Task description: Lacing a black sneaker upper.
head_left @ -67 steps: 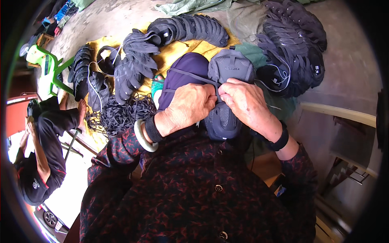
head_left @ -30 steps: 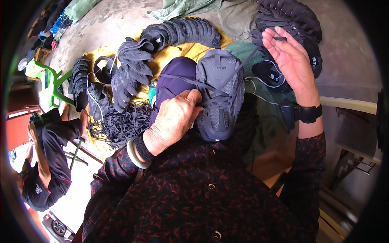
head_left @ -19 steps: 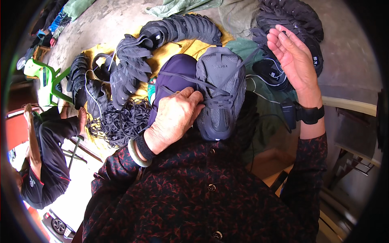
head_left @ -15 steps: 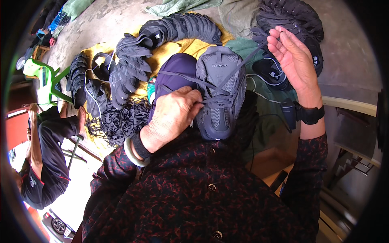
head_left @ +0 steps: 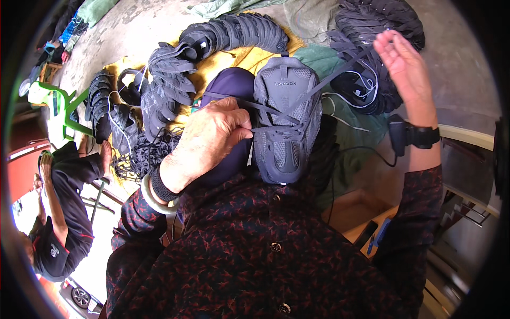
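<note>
A grey mesh shoe upper [head_left: 287, 154] rests in front of my chest with its toe pointing at me. Dark flat shoelace [head_left: 332, 77] crosses its front. My left hand [head_left: 210, 138] pinches a lace strand at the upper's left edge; most of that grip is hidden behind the fingers. Out to the far right, my right hand [head_left: 406, 66] is raised, with the other lace stretched taut to its fingertips. A purple-clad knee [head_left: 231, 82] lies under and left of the upper.
Curved rows of dark shoe uppers [head_left: 239, 38] lie on yellow cloth [head_left: 226, 59]. Another stack [head_left: 382, 24] is at far right, beside green cloth [head_left: 358, 141]. Loose laces [head_left: 151, 151] are heaped at left. A person [head_left: 64, 212] sits beyond, near a green stool [head_left: 58, 101].
My right hand has moved right and slightly up, drawing the lace out. My left hand has shifted left and a little down, pulling its strand away from the upper's middle.
</note>
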`<control>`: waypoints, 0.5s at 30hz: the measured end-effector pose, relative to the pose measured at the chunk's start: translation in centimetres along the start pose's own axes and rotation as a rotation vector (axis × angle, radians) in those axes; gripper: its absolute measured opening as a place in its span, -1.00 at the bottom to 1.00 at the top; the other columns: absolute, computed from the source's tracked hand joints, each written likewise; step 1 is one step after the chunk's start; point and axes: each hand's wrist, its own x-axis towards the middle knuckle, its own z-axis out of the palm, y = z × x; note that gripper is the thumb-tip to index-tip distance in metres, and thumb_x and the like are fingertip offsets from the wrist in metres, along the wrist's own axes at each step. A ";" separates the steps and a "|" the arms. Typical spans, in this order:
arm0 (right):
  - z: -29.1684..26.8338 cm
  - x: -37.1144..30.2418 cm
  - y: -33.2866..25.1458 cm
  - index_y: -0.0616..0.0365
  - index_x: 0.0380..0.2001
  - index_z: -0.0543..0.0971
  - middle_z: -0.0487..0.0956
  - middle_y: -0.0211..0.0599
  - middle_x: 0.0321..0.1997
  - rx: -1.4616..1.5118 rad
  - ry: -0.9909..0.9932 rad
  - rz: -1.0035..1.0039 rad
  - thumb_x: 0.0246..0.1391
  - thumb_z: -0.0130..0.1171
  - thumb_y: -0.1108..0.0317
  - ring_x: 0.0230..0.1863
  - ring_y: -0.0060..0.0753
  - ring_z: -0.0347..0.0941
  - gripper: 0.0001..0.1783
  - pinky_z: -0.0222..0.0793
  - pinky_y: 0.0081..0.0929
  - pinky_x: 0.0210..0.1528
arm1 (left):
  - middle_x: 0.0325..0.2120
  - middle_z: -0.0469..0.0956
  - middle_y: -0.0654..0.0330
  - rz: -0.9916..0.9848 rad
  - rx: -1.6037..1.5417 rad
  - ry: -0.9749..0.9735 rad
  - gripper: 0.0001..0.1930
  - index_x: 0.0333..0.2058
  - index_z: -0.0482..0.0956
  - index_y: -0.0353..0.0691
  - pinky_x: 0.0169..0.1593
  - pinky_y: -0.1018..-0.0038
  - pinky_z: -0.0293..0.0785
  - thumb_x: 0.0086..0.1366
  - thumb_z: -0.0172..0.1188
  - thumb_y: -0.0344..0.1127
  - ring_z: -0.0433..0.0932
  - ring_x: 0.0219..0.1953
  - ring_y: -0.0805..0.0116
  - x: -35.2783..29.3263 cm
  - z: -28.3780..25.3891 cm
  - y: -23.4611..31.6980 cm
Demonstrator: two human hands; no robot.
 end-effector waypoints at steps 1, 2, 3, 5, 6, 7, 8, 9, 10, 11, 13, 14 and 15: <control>-1.1 0.7 -0.8 0.47 0.01 0.45 0.54 0.11 0.06 0.017 0.028 -0.028 0.36 0.03 0.51 0.18 0.03 0.49 -0.75 0.40 -0.02 0.36 | -0.40 0.53 0.17 -0.006 0.001 -0.001 -0.85 -0.37 0.61 -0.21 -0.18 0.27 0.51 0.10 0.41 -0.40 0.59 -0.26 0.08 0.0 0.0 -0.2; -2.0 1.2 -1.9 0.50 0.01 0.44 0.52 0.14 0.08 0.011 0.108 -0.064 0.36 0.03 0.52 0.21 0.04 0.47 -0.75 0.36 0.01 0.39 | -0.41 0.52 0.17 0.020 0.027 0.014 -0.85 -0.38 0.61 -0.21 -0.19 0.26 0.51 0.10 0.42 -0.40 0.58 -0.26 0.08 0.0 -0.1 -0.3; -3.2 1.3 -3.7 0.53 0.01 0.43 0.51 0.17 0.09 -0.004 0.199 -0.108 0.36 0.02 0.54 0.24 0.05 0.44 -0.75 0.32 0.04 0.42 | -0.43 0.52 0.17 0.060 0.044 0.027 -0.85 -0.39 0.61 -0.21 -0.19 0.26 0.51 0.09 0.42 -0.39 0.58 -0.27 0.08 0.1 0.0 -0.3; -6.0 2.6 -6.2 0.59 0.09 0.32 0.43 0.27 0.18 -0.070 0.363 -0.209 0.33 0.00 0.60 0.33 0.15 0.35 -0.67 0.23 0.10 0.47 | -0.43 0.51 0.18 0.076 0.063 0.029 -0.84 -0.38 0.61 -0.20 -0.19 0.26 0.50 0.09 0.42 -0.39 0.58 -0.27 0.09 0.3 0.1 -0.4; -7.9 3.0 -7.7 0.61 0.13 0.26 0.40 0.32 0.23 -0.169 0.377 -0.255 0.33 -0.01 0.61 0.35 0.19 0.33 -0.62 0.22 0.09 0.48 | -0.43 0.51 0.18 0.095 0.079 0.032 -0.84 -0.38 0.61 -0.19 -0.19 0.25 0.50 0.09 0.42 -0.38 0.57 -0.27 0.10 0.2 0.1 -0.4; -9.3 3.6 -8.6 0.60 0.17 0.27 0.37 0.35 0.26 -0.259 0.420 -0.263 0.34 -0.03 0.57 0.35 0.18 0.34 -0.59 0.22 0.02 0.48 | -0.43 0.51 0.18 0.079 0.085 0.032 -0.84 -0.38 0.61 -0.19 -0.19 0.25 0.50 0.09 0.42 -0.38 0.57 -0.27 0.10 0.1 0.1 -0.6; -12.2 4.1 -10.7 0.60 0.19 0.30 0.37 0.35 0.28 -0.321 0.422 -0.239 0.36 -0.05 0.54 0.34 0.13 0.35 -0.59 0.23 -0.11 0.49 | -0.44 0.50 0.19 0.079 0.090 0.018 -0.84 -0.38 0.61 -0.18 -0.19 0.25 0.50 0.10 0.42 -0.38 0.57 -0.28 0.11 0.1 0.0 -0.4; -15.8 3.5 -14.0 0.61 0.19 0.31 0.37 0.35 0.29 -0.410 0.455 -0.284 0.36 -0.06 0.53 0.34 0.10 0.36 -0.59 0.24 -0.15 0.48 | -0.44 0.50 0.20 0.102 0.079 0.003 -0.84 -0.37 0.61 -0.17 -0.19 0.24 0.49 0.10 0.42 -0.37 0.56 -0.28 0.11 0.4 0.0 -0.2; -19.4 3.4 -16.5 0.61 0.18 0.32 0.36 0.36 0.29 -0.488 0.477 -0.322 0.37 -0.07 0.52 0.34 0.08 0.36 -0.59 0.25 -0.20 0.48 | -0.44 0.50 0.20 0.107 0.074 0.001 -0.84 -0.37 0.61 -0.17 -0.19 0.24 0.49 0.10 0.42 -0.37 0.56 -0.28 0.11 0.6 0.0 -0.2; -23.0 3.2 -19.1 0.62 0.18 0.32 0.37 0.34 0.30 -0.527 0.505 -0.344 0.37 -0.06 0.50 0.35 0.06 0.36 -0.58 0.24 -0.21 0.48 | -0.43 0.51 0.20 0.113 0.062 -0.043 -0.84 -0.36 0.61 -0.16 -0.18 0.24 0.49 0.10 0.42 -0.38 0.56 -0.28 0.11 0.9 0.2 -0.3; -28.1 3.1 -22.5 0.63 0.17 0.32 0.37 0.32 0.30 -0.555 0.517 -0.355 0.38 -0.05 0.48 0.35 0.03 0.36 -0.57 0.23 -0.22 0.49 | -0.43 0.51 0.19 0.099 0.057 -0.086 -0.83 -0.34 0.61 -0.15 -0.18 0.24 0.49 0.10 0.42 -0.38 0.56 -0.27 0.11 1.0 0.3 -0.5; -30.1 3.1 -23.2 0.62 0.20 0.31 0.34 0.29 0.34 -0.572 0.473 -0.391 0.39 -0.07 0.45 0.38 0.06 0.31 -0.55 0.16 -0.20 0.52 | -0.42 0.51 0.21 0.123 0.013 -0.085 -0.82 -0.32 0.61 -0.15 -0.20 0.25 0.48 0.10 0.43 -0.39 0.56 -0.29 0.13 1.0 0.3 -0.6; -32.1 3.0 -24.1 0.61 0.22 0.30 0.31 0.26 0.37 -0.595 0.438 -0.429 0.41 -0.09 0.43 0.42 0.08 0.26 -0.54 0.09 -0.17 0.55 | -0.41 0.52 0.22 0.156 -0.036 -0.086 -0.80 -0.31 0.62 -0.14 -0.22 0.26 0.48 0.09 0.44 -0.39 0.56 -0.31 0.16 1.2 0.4 -0.7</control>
